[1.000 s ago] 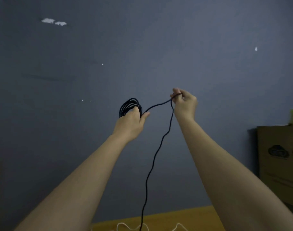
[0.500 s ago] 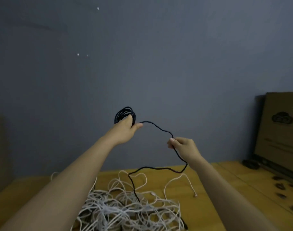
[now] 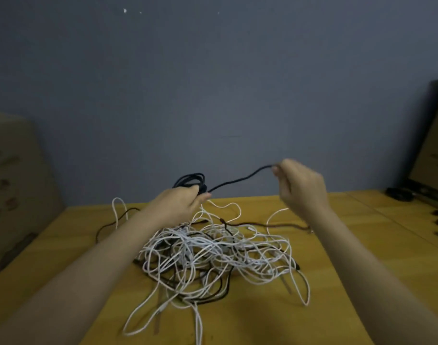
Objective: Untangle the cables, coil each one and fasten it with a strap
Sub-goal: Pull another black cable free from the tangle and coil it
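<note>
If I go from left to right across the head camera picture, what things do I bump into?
Cardboard box → left hand → black cable coil → right hand → leaning cardboard sheet. The tangled white cables spread across the middle of the wooden table.

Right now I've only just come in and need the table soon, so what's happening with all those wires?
A person is coiling a black cable. The left hand grips the finished loops, while the right hand pinches the loose length, held above the wooden table. Below lies a tangle of white and dark cables, not yet sorted. No strap is on the coil that I can see.
</note>
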Tool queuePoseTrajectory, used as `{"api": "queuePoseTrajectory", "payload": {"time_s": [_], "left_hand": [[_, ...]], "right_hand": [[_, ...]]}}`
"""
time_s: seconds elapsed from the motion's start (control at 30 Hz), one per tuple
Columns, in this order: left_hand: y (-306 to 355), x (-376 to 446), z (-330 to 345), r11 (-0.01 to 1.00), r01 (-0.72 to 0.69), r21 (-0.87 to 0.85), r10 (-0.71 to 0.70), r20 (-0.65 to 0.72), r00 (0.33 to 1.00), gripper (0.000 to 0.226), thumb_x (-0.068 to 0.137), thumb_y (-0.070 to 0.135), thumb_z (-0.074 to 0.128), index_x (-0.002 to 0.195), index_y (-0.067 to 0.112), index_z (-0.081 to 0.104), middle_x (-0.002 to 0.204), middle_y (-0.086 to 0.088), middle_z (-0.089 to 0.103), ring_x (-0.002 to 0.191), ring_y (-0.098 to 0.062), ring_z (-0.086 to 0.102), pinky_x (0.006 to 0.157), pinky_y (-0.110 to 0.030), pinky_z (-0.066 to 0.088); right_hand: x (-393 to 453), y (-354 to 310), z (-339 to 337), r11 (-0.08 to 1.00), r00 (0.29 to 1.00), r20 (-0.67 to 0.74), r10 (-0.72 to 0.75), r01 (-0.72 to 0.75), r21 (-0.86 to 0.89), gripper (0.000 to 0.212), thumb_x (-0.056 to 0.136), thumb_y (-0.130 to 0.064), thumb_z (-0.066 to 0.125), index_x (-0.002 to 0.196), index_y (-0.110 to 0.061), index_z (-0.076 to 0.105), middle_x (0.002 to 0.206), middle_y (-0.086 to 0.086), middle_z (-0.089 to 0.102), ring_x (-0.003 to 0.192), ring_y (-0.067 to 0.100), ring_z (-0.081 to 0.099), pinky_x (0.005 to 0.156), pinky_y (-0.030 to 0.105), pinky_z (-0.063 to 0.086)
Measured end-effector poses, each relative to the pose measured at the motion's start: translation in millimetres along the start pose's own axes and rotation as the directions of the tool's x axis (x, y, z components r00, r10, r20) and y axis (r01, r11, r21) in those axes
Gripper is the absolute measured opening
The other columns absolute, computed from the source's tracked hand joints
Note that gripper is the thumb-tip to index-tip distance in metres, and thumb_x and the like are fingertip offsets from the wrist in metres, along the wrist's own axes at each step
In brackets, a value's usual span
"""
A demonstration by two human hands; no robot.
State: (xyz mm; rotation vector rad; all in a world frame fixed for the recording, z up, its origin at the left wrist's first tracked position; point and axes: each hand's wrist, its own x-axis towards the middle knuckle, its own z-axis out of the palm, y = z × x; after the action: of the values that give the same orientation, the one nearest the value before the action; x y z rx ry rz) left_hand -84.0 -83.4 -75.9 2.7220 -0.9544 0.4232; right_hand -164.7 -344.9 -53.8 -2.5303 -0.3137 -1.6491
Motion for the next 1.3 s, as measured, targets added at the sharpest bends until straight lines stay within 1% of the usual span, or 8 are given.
{"api": "queuePoseTrajectory", "payload": {"time_s": [0.2, 0.4, 0.5, 0.7, 0.87, 0.97, 1.1, 1.3], "left_hand": [[16, -49, -14, 0.832, -0.135, -0.538, 0.099, -0.096, 0.99, 0.048, 0.095, 0.056, 0.029, 0.068, 0.02, 0.044, 0.052, 0.01, 0.044, 0.047, -0.006, 0.043, 0.049, -0.021, 0.035], [16, -65, -34, 0.137, -0.1, -0.986, 0.102, -0.086, 0.991, 0.039, 0.093, 0.037, 0.034, 0.062, 0.017, 0.045, 0.043, 0.01, 0.03, 0.036, -0.004, 0.022, 0.037, -0.015, 0.022], [17, -63, -44, -0.004, -0.149, -0.989, 0.01, -0.149, 0.989, 0.042, 0.095, 0.044, 0.033, 0.063, 0.019, 0.046, 0.042, 0.011, 0.029, 0.033, -0.003, 0.022, 0.038, -0.017, 0.024], [23, -18, -49, 0.058, -0.222, -0.973, -0.287, -0.229, 0.93, 0.026, 0.104, 0.024, 0.03, 0.08, 0.016, 0.035, 0.061, 0.003, 0.04, 0.047, -0.007, 0.038, 0.056, -0.022, 0.032], [21, 19, -37, 0.688, -0.069, -0.723, -0.272, -0.344, 0.899, 0.015, 0.103, 0.016, 0.033, 0.089, 0.011, 0.035, 0.077, -0.008, 0.05, 0.07, -0.02, 0.05, 0.078, -0.035, 0.043], [9, 28, -41, 0.921, 0.095, -0.378, -0.236, -0.346, 0.908, 0.025, 0.103, 0.029, 0.035, 0.105, 0.005, 0.038, 0.085, -0.013, 0.056, 0.081, -0.034, 0.059, 0.065, -0.041, 0.044], [-1, 31, -50, 0.988, 0.152, -0.012, -0.15, -0.243, 0.958, 0.034, 0.103, 0.03, 0.036, 0.114, -0.001, 0.04, 0.061, -0.001, 0.047, 0.054, -0.024, 0.053, 0.043, -0.03, 0.024], [5, 36, -52, 0.994, 0.044, 0.101, -0.037, -0.074, 0.997, 0.062, 0.091, 0.061, 0.043, 0.121, 0.006, 0.037, 0.083, -0.001, 0.055, 0.068, -0.02, 0.049, 0.055, -0.034, 0.032]], "right_hand": [[38, -17, 39, 0.996, 0.994, 0.079, 0.069, -0.074, 0.051, 0.026, 0.097, -0.022, 0.052, 0.091, 0.001, 0.064, 0.08, 0.018, 0.055, 0.076, 0.036, 0.05, 0.064, 0.041, 0.036], [16, -64, 77, 0.951, 0.916, 0.398, 0.045, -0.161, 0.265, 0.029, 0.101, -0.03, 0.042, 0.105, -0.007, 0.059, 0.097, 0.011, 0.058, 0.094, 0.029, 0.051, 0.073, 0.042, 0.043], [-1, -85, 85, 0.931, 0.899, 0.437, -0.036, -0.129, 0.341, 0.027, 0.101, -0.031, 0.041, 0.105, -0.01, 0.057, 0.097, 0.006, 0.06, 0.088, 0.027, 0.056, 0.07, 0.041, 0.046], [-20, -107, 86, 0.915, 0.838, 0.541, -0.071, -0.162, 0.37, 0.03, 0.102, -0.032, 0.04, 0.125, -0.014, 0.047, 0.12, 0.008, 0.061, 0.101, 0.032, 0.059, 0.076, 0.045, 0.049], [-18, -112, 79, 0.945, 0.851, 0.525, -0.017, -0.158, 0.285, 0.03, 0.099, -0.026, 0.045, 0.128, -0.018, 0.049, 0.112, 0.008, 0.066, 0.092, 0.033, 0.062, 0.066, 0.041, 0.05], [-14, -99, 70, 0.93, 0.805, 0.585, 0.1, -0.285, 0.234, 0.02, 0.097, -0.026, 0.05, 0.11, -0.018, 0.064, 0.092, 0.006, 0.069, 0.082, 0.027, 0.064, 0.063, 0.034, 0.049], [-9, -76, 55, 0.854, 0.808, 0.534, 0.251, -0.444, 0.27, 0.018, 0.091, -0.025, 0.059, 0.1, -0.015, 0.072, 0.063, -0.01, 0.057, 0.057, 0.007, 0.052, 0.052, 0.018, 0.038], [24, -50, 36, 0.93, 0.854, 0.379, 0.357, -0.289, -0.226, 0.039, 0.087, -0.054, 0.058, 0.088, -0.016, 0.067, 0.086, 0.003, 0.064, 0.077, 0.028, 0.061, 0.057, 0.027, 0.036]]}}
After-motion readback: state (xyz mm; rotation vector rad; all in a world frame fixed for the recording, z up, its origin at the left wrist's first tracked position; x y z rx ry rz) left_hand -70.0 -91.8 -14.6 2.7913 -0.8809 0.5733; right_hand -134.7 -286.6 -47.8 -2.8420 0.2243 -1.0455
